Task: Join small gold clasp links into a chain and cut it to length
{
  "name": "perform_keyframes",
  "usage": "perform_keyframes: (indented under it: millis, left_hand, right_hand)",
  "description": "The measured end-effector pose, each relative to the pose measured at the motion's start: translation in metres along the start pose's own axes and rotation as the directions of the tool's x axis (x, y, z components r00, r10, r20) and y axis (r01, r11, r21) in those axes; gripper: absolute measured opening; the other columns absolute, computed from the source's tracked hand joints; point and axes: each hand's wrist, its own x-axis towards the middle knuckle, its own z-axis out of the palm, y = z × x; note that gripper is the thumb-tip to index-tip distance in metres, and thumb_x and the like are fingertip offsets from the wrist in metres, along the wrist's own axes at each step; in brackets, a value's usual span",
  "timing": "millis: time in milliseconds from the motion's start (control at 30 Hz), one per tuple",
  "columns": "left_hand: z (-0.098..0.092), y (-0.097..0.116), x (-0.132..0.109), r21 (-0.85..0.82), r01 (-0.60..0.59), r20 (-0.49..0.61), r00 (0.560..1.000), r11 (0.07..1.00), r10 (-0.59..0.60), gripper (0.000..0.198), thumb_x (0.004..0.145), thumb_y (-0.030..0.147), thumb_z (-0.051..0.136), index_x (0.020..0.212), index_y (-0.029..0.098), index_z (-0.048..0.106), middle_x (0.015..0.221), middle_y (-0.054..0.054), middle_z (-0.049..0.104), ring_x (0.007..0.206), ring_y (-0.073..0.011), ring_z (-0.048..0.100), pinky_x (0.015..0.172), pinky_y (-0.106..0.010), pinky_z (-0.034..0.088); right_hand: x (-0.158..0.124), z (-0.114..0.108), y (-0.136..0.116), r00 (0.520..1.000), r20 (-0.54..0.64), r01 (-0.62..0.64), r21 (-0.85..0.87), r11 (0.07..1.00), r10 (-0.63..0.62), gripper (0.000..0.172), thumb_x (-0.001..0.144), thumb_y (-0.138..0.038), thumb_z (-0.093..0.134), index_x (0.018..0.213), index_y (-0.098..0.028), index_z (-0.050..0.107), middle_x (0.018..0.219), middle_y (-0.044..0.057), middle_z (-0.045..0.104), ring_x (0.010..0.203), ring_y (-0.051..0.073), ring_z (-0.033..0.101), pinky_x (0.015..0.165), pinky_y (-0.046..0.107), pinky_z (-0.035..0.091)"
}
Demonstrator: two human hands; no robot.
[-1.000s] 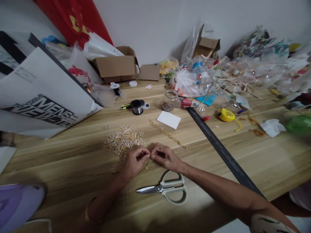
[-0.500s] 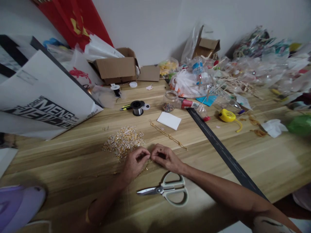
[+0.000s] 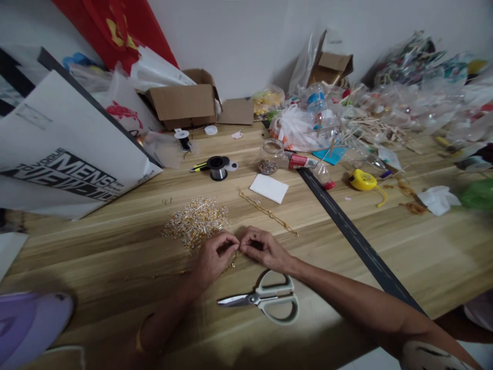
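Head view shows the left hand (image 3: 213,255) and the right hand (image 3: 263,248) meeting fingertip to fingertip on the wooden counter (image 3: 115,246), both curled nearly closed and pinching a thin gold chain (image 3: 231,265) between them; the chain trails down from the fingertips onto the counter beside the left hand. Just behind the left hand lies a heap of gold and clear pins (image 3: 195,222). Near the right hand, closer to the person, rest scissors (image 3: 265,298) with pale handles, blades closed. Beyond the right hand a second gold chain (image 3: 266,211) lies stretched out, and farther on a white card (image 3: 268,188) and a wire spool (image 3: 217,167).
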Motion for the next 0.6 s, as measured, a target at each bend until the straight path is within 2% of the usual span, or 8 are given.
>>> perform_keyframes:
  millis: [300,600]
  left_hand:
    - [-0.0007,0.0036,-0.0011,0.101,-0.121,-0.007,0.993,0.988,0.122,0.009,0.078,0.013,0.054,0.073,0.017,0.061,0.073,-0.003,0.062,0.072,-0.0140,0.057,0.067,-0.023,0.044]
    - [-0.0014,0.0034,-0.0036,0.115,-0.133,0.029,0.991,0.984,0.131,0.011,0.079,0.010,0.053,0.074,0.016,0.060,0.075,-0.003,0.061,0.073,-0.0137,0.057,0.068,-0.024,0.043]
  right_hand:
    - [0.0004,0.0000,-0.0015,1.000,-0.010,-0.005,-0.011,1.000,0.005,0.017,0.085,-0.029,0.056,0.078,-0.013,0.059,0.079,0.005,0.055,0.075,0.014,0.052,0.068,0.027,0.041]
    - [0.0003,0.0006,0.0011,0.999,-0.032,-0.022,-0.019,1.000,0.022,0.022,0.085,-0.034,0.056,0.078,-0.014,0.059,0.078,0.004,0.055,0.073,0.014,0.051,0.067,0.026,0.041]
